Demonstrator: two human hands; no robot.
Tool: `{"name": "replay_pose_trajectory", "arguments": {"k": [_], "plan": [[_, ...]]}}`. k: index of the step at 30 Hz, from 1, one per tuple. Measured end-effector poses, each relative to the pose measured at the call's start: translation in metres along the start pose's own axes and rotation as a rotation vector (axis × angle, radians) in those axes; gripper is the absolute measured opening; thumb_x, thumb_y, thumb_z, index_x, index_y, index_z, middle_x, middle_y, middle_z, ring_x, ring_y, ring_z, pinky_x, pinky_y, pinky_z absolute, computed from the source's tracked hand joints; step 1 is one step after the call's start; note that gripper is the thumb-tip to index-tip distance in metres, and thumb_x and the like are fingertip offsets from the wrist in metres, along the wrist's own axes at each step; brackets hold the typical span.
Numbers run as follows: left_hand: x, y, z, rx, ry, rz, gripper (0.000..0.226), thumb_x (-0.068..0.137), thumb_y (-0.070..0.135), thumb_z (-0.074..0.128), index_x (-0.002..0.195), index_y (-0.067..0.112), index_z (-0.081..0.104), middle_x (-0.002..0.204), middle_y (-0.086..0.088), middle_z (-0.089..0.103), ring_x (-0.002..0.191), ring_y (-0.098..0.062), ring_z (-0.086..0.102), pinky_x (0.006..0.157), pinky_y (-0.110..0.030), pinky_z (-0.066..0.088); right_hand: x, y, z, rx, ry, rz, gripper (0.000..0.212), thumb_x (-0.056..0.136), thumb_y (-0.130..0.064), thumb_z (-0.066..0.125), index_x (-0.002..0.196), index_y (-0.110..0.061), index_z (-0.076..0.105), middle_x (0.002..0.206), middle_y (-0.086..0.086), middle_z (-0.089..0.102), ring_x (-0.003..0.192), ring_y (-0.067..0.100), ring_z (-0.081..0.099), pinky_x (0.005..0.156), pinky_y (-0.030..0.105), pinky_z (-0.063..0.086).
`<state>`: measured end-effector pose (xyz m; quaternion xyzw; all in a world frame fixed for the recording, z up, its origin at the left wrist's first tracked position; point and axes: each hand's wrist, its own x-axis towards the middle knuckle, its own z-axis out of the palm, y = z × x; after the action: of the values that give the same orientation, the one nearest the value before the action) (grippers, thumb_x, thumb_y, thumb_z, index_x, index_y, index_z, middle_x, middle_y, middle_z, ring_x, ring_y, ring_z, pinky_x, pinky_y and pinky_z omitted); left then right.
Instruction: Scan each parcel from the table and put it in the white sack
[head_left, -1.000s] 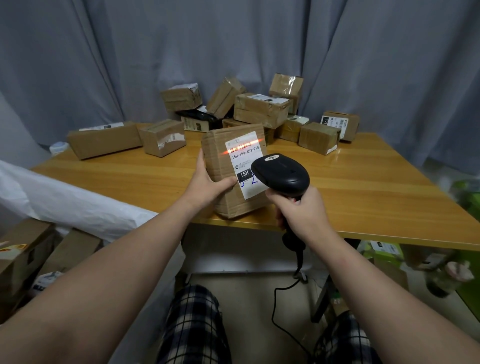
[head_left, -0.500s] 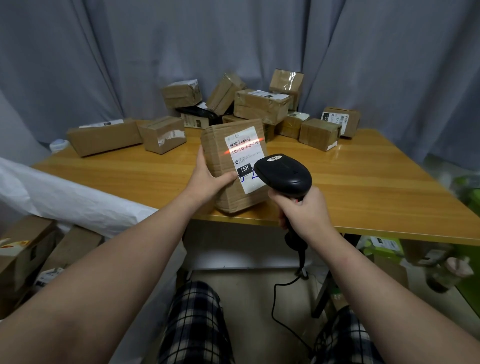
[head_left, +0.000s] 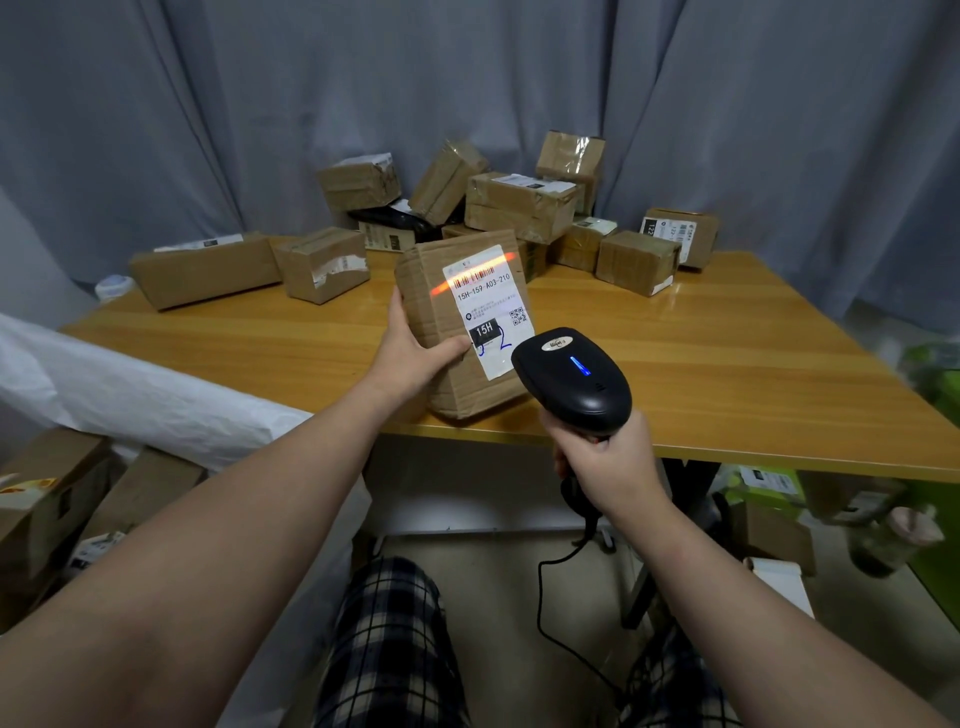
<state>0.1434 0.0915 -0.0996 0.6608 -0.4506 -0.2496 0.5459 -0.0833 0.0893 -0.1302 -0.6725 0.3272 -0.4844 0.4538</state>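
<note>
Cardboard parcel (head_left: 457, 332) gripped in left hand (head_left: 415, 358) above table (head_left: 727, 374) near edge, scanner (head_left: 571, 382) clenched in right hand (head_left: 608, 467), beam across barcode. Scanning step; next, parcel to white sack (head_left: 130, 384) at nine o'clock.

**A makeshift parcel-sorting corner in a room**

We see a small improvised parcel station, not a proper depot. A wooden tabletop (head_left: 727, 364) stands against grey curtains (head_left: 208, 130) that close off the whole backdrop. Taped cardboard parcels (head_left: 519, 205) with shipping labels lie heaped at its far side. A white sack (head_left: 130, 389) hangs at the left edge, with more boxes (head_left: 47, 493) on the floor beside it. A corded black scanner (head_left: 576, 384) shines a red line on a label. We sit in checked trousers (head_left: 384, 649), so it feels domestic.
</note>
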Motion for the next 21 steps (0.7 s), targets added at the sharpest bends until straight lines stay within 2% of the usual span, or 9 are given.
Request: {"name": "replay_pose_trajectory", "arguments": {"k": [7, 9, 11, 14, 16, 19, 20, 21], "plan": [[-0.001, 0.0, 0.0, -0.015, -0.009, 0.012, 0.112, 0.075, 0.023, 0.08, 0.152, 0.031, -0.002, 0.146, -0.002, 0.04, 0.131, -0.02, 0.043, 0.103, -0.052, 0.043, 0.001, -0.003, 0.001, 0.03, -0.028, 0.009, 0.024, 0.083, -0.008, 0.072, 0.066, -0.016, 0.058, 0.043, -0.003, 0.052, 0.039, 0.013, 0.051, 0.047, 0.026, 0.043], [-0.004, 0.001, -0.001, -0.034, -0.006, 0.027, 0.111, 0.076, 0.022, 0.079, 0.152, 0.03, -0.002, 0.146, 0.0, 0.04, 0.129, -0.016, 0.044, 0.104, -0.048, 0.043, 0.002, -0.007, 0.005, 0.053, -0.034, -0.008, 0.024, 0.083, -0.01, 0.073, 0.065, -0.016, 0.057, 0.044, -0.002, 0.052, 0.039, 0.014, 0.05, 0.047, 0.025, 0.042], [-0.011, 0.004, -0.005, -0.048, 0.015, 0.045, 0.109, 0.078, 0.02, 0.078, 0.152, 0.027, -0.001, 0.139, 0.005, 0.042, 0.124, -0.01, 0.045, 0.104, -0.041, 0.043, 0.004, -0.014, 0.011, 0.083, -0.046, -0.032, 0.026, 0.082, -0.01, 0.073, 0.063, -0.017, 0.057, 0.045, -0.002, 0.052, 0.04, 0.014, 0.051, 0.047, 0.026, 0.042], [-0.024, 0.01, -0.022, -0.081, 0.099, 0.076, 0.103, 0.077, 0.02, 0.079, 0.151, 0.025, 0.007, 0.127, 0.012, 0.049, 0.122, -0.009, 0.051, 0.104, -0.039, 0.045, 0.006, -0.029, 0.029, 0.082, -0.105, -0.061, 0.024, 0.082, -0.009, 0.073, 0.065, -0.015, 0.058, 0.044, -0.004, 0.053, 0.041, 0.012, 0.051, 0.047, 0.024, 0.042], [-0.038, 0.013, -0.041, -0.078, 0.167, 0.093, 0.093, 0.077, 0.016, 0.078, 0.148, 0.02, 0.018, 0.122, 0.013, 0.052, 0.114, -0.004, 0.055, 0.099, -0.029, 0.048, 0.007, -0.038, 0.045, 0.093, -0.163, -0.059, 0.021, 0.082, -0.01, 0.073, 0.067, -0.012, 0.058, 0.045, -0.005, 0.052, 0.041, 0.011, 0.05, 0.047, 0.025, 0.042], [-0.064, 0.007, -0.083, -0.026, 0.266, 0.094, 0.087, 0.078, 0.011, 0.077, 0.146, 0.016, 0.024, 0.119, 0.008, 0.054, 0.092, 0.017, 0.056, 0.078, -0.006, 0.048, 0.003, -0.043, 0.075, 0.126, -0.296, -0.044, 0.016, 0.082, -0.009, 0.074, 0.074, -0.014, 0.061, 0.049, -0.011, 0.057, 0.047, 0.005, 0.053, 0.051, 0.022, 0.043], [-0.074, 0.002, -0.101, -0.005, 0.316, 0.103, 0.089, 0.076, 0.012, 0.079, 0.146, 0.015, 0.024, 0.12, 0.007, 0.054, 0.089, 0.02, 0.056, 0.077, -0.004, 0.047, 0.001, -0.043, 0.086, 0.12, -0.351, -0.031, 0.014, 0.081, -0.01, 0.075, 0.078, -0.016, 0.063, 0.052, -0.014, 0.059, 0.051, 0.002, 0.055, 0.053, 0.019, 0.043], [-0.083, -0.002, -0.118, 0.021, 0.368, 0.103, 0.093, 0.073, 0.016, 0.083, 0.146, 0.015, 0.025, 0.121, 0.007, 0.055, 0.093, 0.018, 0.056, 0.082, -0.008, 0.048, -0.001, -0.041, 0.097, 0.104, -0.412, -0.014, 0.012, 0.081, -0.012, 0.075, 0.082, -0.017, 0.064, 0.055, -0.017, 0.06, 0.054, -0.001, 0.056, 0.055, 0.018, 0.044]]}}
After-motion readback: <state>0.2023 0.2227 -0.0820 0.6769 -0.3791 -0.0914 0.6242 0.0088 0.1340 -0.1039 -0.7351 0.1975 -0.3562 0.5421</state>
